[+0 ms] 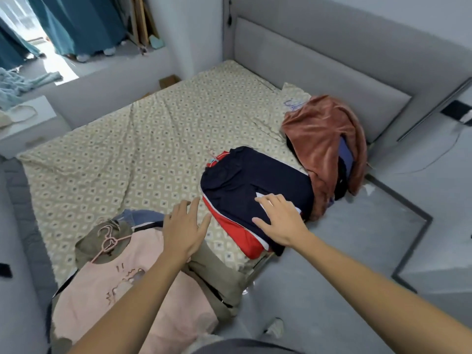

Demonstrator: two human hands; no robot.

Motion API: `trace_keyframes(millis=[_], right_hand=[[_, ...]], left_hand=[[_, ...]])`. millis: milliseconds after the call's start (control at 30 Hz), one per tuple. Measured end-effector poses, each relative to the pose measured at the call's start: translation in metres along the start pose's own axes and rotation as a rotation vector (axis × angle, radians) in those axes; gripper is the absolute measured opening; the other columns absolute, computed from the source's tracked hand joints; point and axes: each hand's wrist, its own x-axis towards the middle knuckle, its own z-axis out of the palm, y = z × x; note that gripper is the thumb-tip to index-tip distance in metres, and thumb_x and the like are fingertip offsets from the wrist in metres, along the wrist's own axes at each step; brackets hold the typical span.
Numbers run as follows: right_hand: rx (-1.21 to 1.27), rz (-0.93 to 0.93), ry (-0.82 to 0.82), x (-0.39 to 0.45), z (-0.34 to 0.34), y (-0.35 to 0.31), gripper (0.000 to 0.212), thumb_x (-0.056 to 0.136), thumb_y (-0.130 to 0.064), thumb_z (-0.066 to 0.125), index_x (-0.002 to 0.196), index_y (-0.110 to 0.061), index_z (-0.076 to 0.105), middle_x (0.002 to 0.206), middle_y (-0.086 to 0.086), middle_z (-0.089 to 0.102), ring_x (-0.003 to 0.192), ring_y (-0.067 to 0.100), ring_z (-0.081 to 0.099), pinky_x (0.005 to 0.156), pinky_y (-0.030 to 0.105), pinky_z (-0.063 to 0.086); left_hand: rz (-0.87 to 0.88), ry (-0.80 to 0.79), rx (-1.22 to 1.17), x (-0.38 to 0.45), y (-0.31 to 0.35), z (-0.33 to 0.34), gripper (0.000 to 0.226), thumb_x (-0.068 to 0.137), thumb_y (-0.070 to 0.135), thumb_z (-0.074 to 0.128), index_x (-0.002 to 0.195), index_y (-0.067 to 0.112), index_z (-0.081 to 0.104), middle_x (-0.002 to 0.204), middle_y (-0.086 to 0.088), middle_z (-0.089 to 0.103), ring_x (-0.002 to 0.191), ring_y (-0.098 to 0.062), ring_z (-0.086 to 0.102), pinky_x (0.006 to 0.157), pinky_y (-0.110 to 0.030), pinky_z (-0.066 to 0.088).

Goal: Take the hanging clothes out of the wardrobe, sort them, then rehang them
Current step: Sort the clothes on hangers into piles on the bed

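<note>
Three heaps of clothes lie along the near edge of the bed point(153, 139). At the near left is a pink shirt point(132, 297) on a pink hanger point(109, 241), over olive and grey garments. In the middle a navy garment point(245, 180) lies on top of a red one point(237, 231). A rust-brown velvet garment point(321, 134) covers a third heap by the headboard. My right hand point(279, 221) rests flat on the navy garment, fingers spread. Just left of that pile, my left hand point(184, 231) hovers open above the sheet.
The padded grey headboard point(319, 72) runs along the right. A white nightstand point(28, 129) stands at the far left, with teal curtains point(76, 24) behind it. Grey floor point(357, 251) lies to the right of the bed, with a dark-framed edge near the wall.
</note>
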Motion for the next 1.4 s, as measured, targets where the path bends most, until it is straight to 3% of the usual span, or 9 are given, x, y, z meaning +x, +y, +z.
trace_keyframes(millis=[167, 300, 467, 967, 1167, 1400], right_hand=[[-0.018, 0.016, -0.025, 0.015, -0.020, 0.062, 0.064, 0.095, -0.063, 0.045, 0.146, -0.025, 0.050, 0.137, -0.004, 0.054, 0.121, 0.025, 0.051, 0.089, 0.042, 0.048], [-0.017, 0.021, -0.057, 0.054, -0.029, 0.091, 0.077, 0.091, -0.071, 0.028, 0.150, -0.026, 0.046, 0.141, -0.006, 0.051, 0.125, 0.023, 0.048, 0.092, 0.041, 0.046], [-0.015, -0.005, -0.073, 0.118, -0.029, 0.126, 0.062, 0.101, -0.059, 0.046, 0.153, -0.026, 0.043, 0.146, -0.005, 0.049, 0.129, 0.023, 0.045, 0.095, 0.042, 0.044], [0.036, -0.016, -0.261, 0.309, -0.002, 0.228, 0.065, 0.100, -0.058, 0.052, 0.155, -0.026, 0.040, 0.148, -0.007, 0.045, 0.138, 0.021, 0.039, 0.109, 0.041, 0.042], [0.083, -0.079, -0.356, 0.427, 0.056, 0.242, 0.066, 0.099, -0.056, 0.053, 0.155, -0.024, 0.041, 0.151, -0.005, 0.044, 0.140, 0.023, 0.037, 0.113, 0.040, 0.040], [0.082, -0.156, -0.435, 0.578, 0.196, 0.272, 0.065, 0.099, -0.058, 0.053, 0.153, -0.023, 0.046, 0.151, -0.007, 0.043, 0.143, 0.020, 0.035, 0.116, 0.042, 0.039]], left_hand=[[-0.038, -0.008, -0.009, 0.014, 0.048, 0.013, 0.074, 0.099, 0.068, 0.022, 0.153, 0.023, 0.045, 0.129, -0.003, 0.057, 0.119, -0.029, 0.053, 0.092, -0.049, 0.045], [-0.081, -0.012, -0.009, 0.045, 0.061, 0.020, 0.074, 0.099, 0.068, 0.022, 0.154, 0.023, 0.044, 0.132, -0.004, 0.057, 0.122, -0.029, 0.053, 0.095, -0.050, 0.046], [-0.136, -0.007, -0.040, 0.108, 0.075, 0.039, 0.072, 0.100, 0.068, 0.023, 0.152, 0.022, 0.044, 0.135, -0.005, 0.056, 0.124, -0.028, 0.051, 0.098, -0.049, 0.044], [-0.396, -0.049, -0.133, 0.292, 0.055, 0.088, 0.077, 0.096, 0.071, 0.018, 0.149, 0.022, 0.045, 0.129, -0.005, 0.056, 0.120, -0.028, 0.052, 0.095, -0.049, 0.046], [-0.538, -0.093, -0.205, 0.341, 0.033, 0.155, 0.067, 0.102, 0.069, 0.029, 0.152, 0.025, 0.040, 0.135, -0.001, 0.052, 0.125, -0.025, 0.049, 0.096, -0.045, 0.045], [-0.702, -0.179, -0.219, 0.413, -0.033, 0.280, 0.072, 0.102, 0.070, 0.030, 0.153, 0.021, 0.039, 0.141, 0.000, 0.050, 0.129, -0.022, 0.050, 0.098, -0.039, 0.046]])
